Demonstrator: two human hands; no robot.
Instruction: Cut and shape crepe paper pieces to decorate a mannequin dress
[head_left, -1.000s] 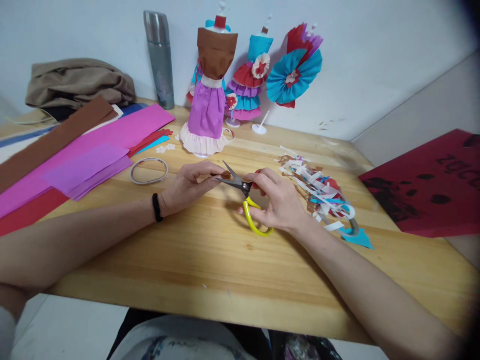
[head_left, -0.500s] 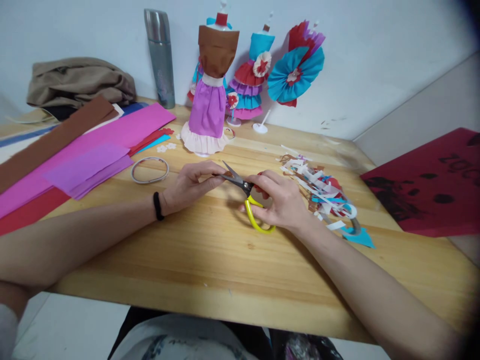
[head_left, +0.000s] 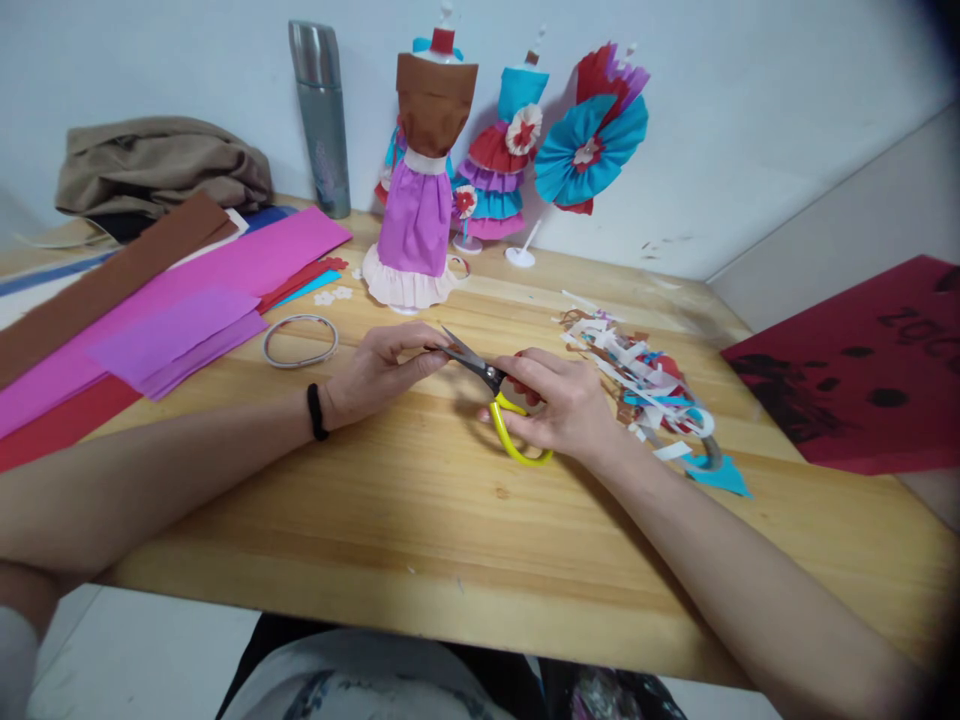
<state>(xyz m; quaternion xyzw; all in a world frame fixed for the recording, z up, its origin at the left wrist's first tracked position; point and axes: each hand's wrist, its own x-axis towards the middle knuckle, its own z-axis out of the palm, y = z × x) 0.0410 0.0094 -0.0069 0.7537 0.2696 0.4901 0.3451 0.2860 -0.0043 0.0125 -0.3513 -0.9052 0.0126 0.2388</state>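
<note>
My right hand (head_left: 559,400) is closed around a pair of scissors (head_left: 493,376) with yellow handles and dark blades. The slightly parted blades point left, their tips close to the fingers of my left hand (head_left: 386,370). That hand pinches a small brown scrap of paper (head_left: 454,349), mostly hidden by the fingers and blades. Both hands are just over the wooden table (head_left: 375,520). Behind them stands a dress form (head_left: 416,215) wearing a brown top and a purple skirt with a pale pink ruffle.
Coloured paper sheets (head_left: 187,270) lie at left, beside a roll of tape (head_left: 301,342). Paper scraps (head_left: 645,375) are heaped at right, near a red board (head_left: 862,370). A flask (head_left: 322,130), a folded brown cloth (head_left: 157,160) and other dressed forms (head_left: 499,160) line the back.
The scissor blades have closed a little around the brown scrap. Both hands stay in almost the same place.
</note>
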